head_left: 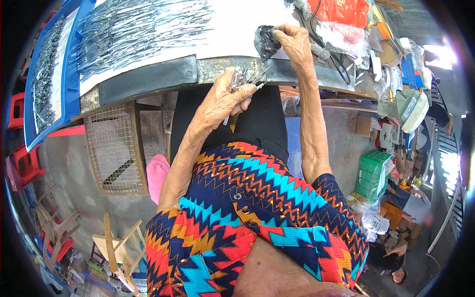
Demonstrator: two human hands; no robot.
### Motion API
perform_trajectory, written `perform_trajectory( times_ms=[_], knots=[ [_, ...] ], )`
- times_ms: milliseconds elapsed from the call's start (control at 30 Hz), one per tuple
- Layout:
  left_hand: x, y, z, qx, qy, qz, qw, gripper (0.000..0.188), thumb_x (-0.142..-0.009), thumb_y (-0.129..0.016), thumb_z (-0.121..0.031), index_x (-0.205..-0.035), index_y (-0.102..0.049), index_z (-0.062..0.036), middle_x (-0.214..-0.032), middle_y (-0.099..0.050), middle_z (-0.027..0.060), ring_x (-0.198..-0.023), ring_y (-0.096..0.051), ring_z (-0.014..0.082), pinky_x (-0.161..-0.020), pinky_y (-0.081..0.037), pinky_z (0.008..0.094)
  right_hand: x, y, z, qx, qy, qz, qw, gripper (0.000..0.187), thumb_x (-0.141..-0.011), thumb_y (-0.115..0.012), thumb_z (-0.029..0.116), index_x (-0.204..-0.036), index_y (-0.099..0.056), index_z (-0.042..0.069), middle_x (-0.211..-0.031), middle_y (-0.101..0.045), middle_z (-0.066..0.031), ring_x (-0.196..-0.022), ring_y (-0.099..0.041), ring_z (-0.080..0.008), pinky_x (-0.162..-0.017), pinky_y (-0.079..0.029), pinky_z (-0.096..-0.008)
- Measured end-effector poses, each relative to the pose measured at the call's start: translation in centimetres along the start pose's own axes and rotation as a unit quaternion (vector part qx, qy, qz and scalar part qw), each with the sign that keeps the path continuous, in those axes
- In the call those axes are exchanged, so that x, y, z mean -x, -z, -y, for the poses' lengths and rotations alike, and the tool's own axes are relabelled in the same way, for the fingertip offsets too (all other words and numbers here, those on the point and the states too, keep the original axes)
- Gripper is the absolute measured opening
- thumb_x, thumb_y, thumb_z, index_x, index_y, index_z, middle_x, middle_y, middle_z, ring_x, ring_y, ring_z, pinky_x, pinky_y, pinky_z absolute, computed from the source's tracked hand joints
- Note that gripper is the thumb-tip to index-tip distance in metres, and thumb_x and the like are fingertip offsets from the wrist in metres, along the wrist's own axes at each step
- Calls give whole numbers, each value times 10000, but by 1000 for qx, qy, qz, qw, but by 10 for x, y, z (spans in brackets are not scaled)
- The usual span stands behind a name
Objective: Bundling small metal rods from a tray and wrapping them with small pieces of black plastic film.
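My left hand (225,101) is closed round a small bunch of thin clear and metallic pieces (242,79) at the table's near edge. Their exact kind is too small to make out. To its right and farther up, my right hand (294,42) pinches a crumpled black plastic bag (267,43) over the white table surface (237,29). The two hands are apart. Left of them, many thin dark strips (143,29) lie in rough rows on the white surface.
A blue tray (73,74) with small dark pieces stands at the left. Red and clear plastic bags (341,22), a black cable (329,54) and a pale-green device (408,109) crowd the right. A green crate (371,173), wooden frame (116,148) and people (415,205) are beyond.
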State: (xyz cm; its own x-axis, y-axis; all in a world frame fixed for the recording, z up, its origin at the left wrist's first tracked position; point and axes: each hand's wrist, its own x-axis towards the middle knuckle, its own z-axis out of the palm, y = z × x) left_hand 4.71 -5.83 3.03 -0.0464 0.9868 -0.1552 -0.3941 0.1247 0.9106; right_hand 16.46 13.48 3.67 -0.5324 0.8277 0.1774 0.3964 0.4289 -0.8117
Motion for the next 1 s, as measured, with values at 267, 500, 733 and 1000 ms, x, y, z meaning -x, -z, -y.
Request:
perform_trajectory(
  times_ms=[267,500,733,1000],
  knots=[
    [-3,-1,0,51,-1,28,998,216,-829,-584,-240,-771,-468,-68,-555,-472,6,-430,-364,42,-367,-257,172,22,5,20,-248,-80,-28,965,121,-735,-602,65,-828,-630,-7,-665,-594,-23,-566,-531,-60,-500,-414,-181],
    [-6,-6,-11,149,-70,35,986,223,-829,-589,-206,-875,-427,-60,-600,-488,36,-472,-401,58,-385,-270,156,64,-5,43,-414,-111,60,901,88,-715,-584,3,-803,-595,-7,-674,-591,-36,-571,-527,-70,-541,-412,-182],
    [-4,-8,-12,145,-79,28,986,214,-833,-581,-199,-872,-428,-54,-603,-489,35,-474,-401,52,-385,-267,156,95,-14,43,-492,-129,93,856,108,-702,-598,-28,-800,-562,-3,-754,-595,-50,-657,-541,-91,-613,-435,-213],
    [-5,-11,-6,115,-68,35,990,245,-822,-602,-231,-827,-438,-48,-563,-492,25,-436,-391,38,-380,-291,160,99,-7,38,-403,-134,105,899,190,-700,-608,-33,-888,-581,-15,-812,-602,-41,-735,-561,-94,-701,-450,-212]
  ],
)
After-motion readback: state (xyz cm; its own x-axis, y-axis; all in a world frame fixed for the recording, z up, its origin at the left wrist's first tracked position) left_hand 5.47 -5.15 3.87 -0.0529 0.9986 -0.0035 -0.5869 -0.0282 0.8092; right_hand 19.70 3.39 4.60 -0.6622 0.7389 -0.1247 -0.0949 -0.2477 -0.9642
